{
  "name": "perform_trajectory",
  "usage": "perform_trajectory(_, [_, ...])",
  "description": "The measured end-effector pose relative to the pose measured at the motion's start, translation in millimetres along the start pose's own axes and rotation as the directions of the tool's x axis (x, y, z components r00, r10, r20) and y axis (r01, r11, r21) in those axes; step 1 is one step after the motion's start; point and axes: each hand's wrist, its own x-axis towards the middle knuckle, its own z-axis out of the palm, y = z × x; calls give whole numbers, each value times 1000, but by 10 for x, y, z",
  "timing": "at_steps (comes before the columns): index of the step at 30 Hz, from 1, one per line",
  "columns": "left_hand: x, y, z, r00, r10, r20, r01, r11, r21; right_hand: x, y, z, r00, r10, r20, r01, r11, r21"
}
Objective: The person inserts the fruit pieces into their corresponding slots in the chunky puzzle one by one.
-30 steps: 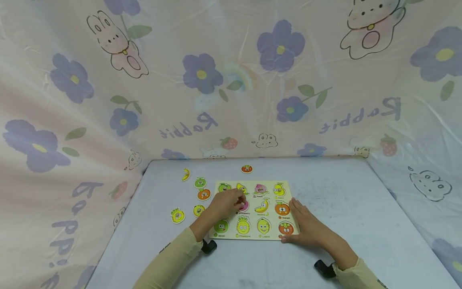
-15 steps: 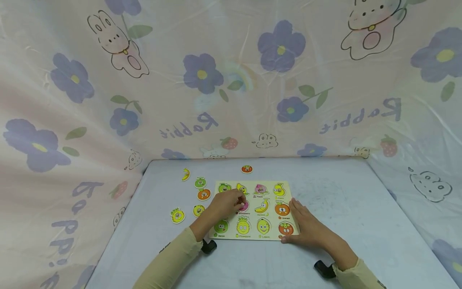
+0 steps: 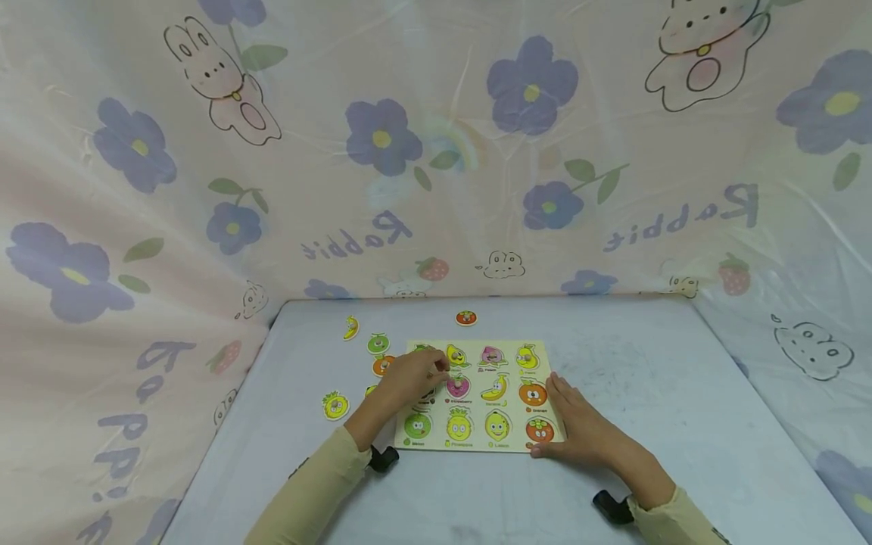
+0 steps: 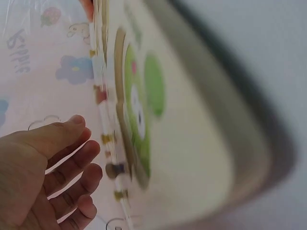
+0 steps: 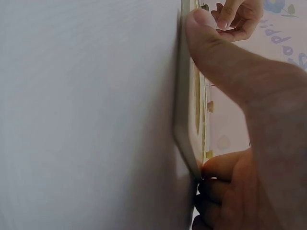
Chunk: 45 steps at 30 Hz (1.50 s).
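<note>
A cream fruit puzzle board (image 3: 479, 433) lies on the table. My left hand (image 3: 402, 382) hangs over its left side, fingers loosely bent; the left wrist view shows nothing between thumb and fingers (image 4: 88, 155). Just right of those fingers the pink strawberry piece (image 3: 458, 387) sits in its slot. My right hand (image 3: 586, 431) grips the board's near right corner, thumb at the near edge and fingers along the right side. Peach (image 3: 491, 356), pear (image 3: 527, 356) and yellow (image 3: 456, 356) pieces sit in the back row. My left hand partly covers the left column.
Loose banana (image 3: 350, 328), melon (image 3: 378, 344), orange (image 3: 384, 365) and pineapple (image 3: 335, 406) pieces lie left of the board. A lemon piece (image 3: 370, 390) is mostly behind my left arm. Beyond the board lies a tomato piece (image 3: 466, 318). Patterned curtains surround the white table (image 3: 647, 363).
My left hand has let go of the strawberry piece and moved up and left, so the piece is uncovered. The right hand keeps its place on the board.
</note>
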Motion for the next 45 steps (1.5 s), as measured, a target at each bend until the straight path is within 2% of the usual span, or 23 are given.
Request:
perform_trajectory(8, [44, -247, -90, 997, -74, -31, 74, 997, -21, -2, -1, -6, 1000, 3, 3, -3, 1000, 12])
perform_trajectory(16, [37, -410, -254, 988, -134, -77, 130, 990, -50, 1, -1, 1, 1000, 1, 7, -1, 1000, 17])
perform_trajectory(24, [55, -670, -373, 976, -173, -133, 174, 985, -7, 0, -5, 6, 1000, 7, 9, -8, 1000, 28])
perform_trajectory(30, [66, -828, -443, 960, -225, -164, 225, 974, -20, -1, -3, 2, 1000, 10, 16, -10, 1000, 24])
perform_trajectory(35, [83, -961, -482, 950, -238, -205, 242, 970, -6, -3, -7, -1, 1000, 13, 18, -13, 1000, 27])
perform_trajectory(40, [99, -1091, -533, 929, -274, -247, 281, 960, -6, -7, -6, -4, 1000, 18, 20, -18, 999, 29])
perform_trajectory(45, [107, -1205, -595, 911, -323, -255, 334, 943, -2, -5, 1, -2, 1000, 15, 20, -16, 999, 29])
